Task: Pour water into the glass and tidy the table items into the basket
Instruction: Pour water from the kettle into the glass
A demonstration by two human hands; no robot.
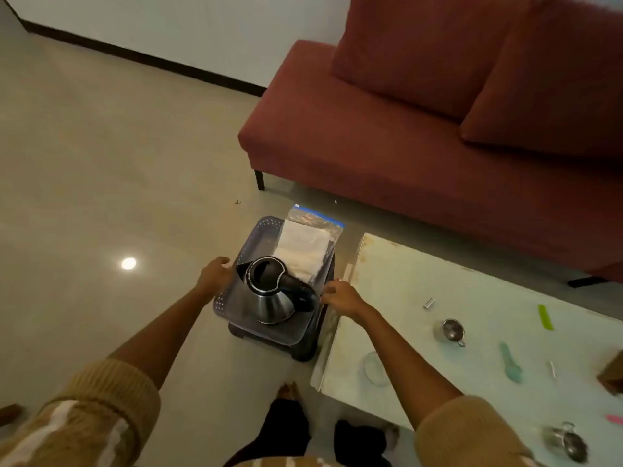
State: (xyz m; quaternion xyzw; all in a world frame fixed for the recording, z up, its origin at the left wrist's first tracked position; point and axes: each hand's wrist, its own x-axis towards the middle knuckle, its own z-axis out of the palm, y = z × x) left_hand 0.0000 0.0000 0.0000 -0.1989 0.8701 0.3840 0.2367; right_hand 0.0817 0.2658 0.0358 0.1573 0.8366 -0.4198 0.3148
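1. The basket [259, 232] sits at the middle of the frame on a dark stool, just left of the table. It is a grey-lilac plastic tub with perforated walls.
2. A steel kettle [274, 294] with a black handle and spout stands upright in the basket's near half, lid open, spout toward the left.
3. A clear zip bag [308, 241] with a blue seal leans in the basket's far right corner, white contents inside, its top jutting over the rim.
4. The glass-topped table [397, 281] fills the lower right of the frame.
5. On it lie two small steel cups [450, 332], a green strip [545, 317], a teal spoon [510, 362] and a clear round lid [375, 369], all well apart.
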